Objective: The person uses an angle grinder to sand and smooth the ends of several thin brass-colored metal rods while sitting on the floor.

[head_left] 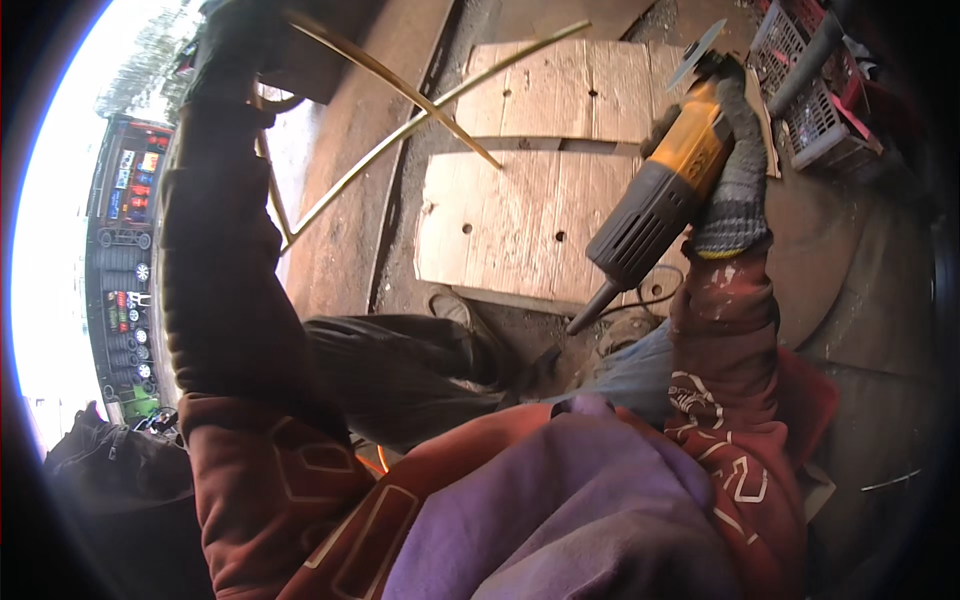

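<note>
On the right, my right hand (742, 160), in a grey knit glove with a yellow-edged cuff, is closed around the front of an orange and black angle grinder (690, 140). The grinder's disc (697, 55) points up and away, while its cord end slants down toward my feet. My left arm (225, 230), in a dark sleeve cover, reaches up along the left side. At the top edge its hand is too dark and cut off to show the fingers. Thin metal bars (400, 128) cross each other beside that arm, above the cardboard.
Flattened cardboard (510, 215) lies in front of my shoes (465, 320). A plastic crate (810, 110) with things in it stands at the far right. A black bag (120, 475) sits at the lower left. Outside on the left are shelves of wheels (130, 300).
</note>
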`<move>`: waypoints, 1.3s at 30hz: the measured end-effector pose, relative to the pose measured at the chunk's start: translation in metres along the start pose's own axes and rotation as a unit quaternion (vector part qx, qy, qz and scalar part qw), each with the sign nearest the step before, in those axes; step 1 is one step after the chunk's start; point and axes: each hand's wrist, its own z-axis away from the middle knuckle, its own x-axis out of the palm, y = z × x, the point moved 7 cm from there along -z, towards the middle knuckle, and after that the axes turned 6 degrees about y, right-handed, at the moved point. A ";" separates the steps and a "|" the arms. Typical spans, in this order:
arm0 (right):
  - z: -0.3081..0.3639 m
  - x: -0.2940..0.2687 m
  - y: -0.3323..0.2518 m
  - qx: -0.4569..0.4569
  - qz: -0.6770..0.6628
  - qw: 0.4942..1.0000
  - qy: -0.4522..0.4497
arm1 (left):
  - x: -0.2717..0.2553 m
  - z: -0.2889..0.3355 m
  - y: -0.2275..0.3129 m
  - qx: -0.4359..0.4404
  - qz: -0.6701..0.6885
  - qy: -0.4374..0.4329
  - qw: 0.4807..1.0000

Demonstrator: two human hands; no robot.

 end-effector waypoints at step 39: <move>0.086 0.102 0.187 0.258 0.199 0.925 -0.196 | -0.078 0.156 0.010 -0.078 0.019 0.218 0.973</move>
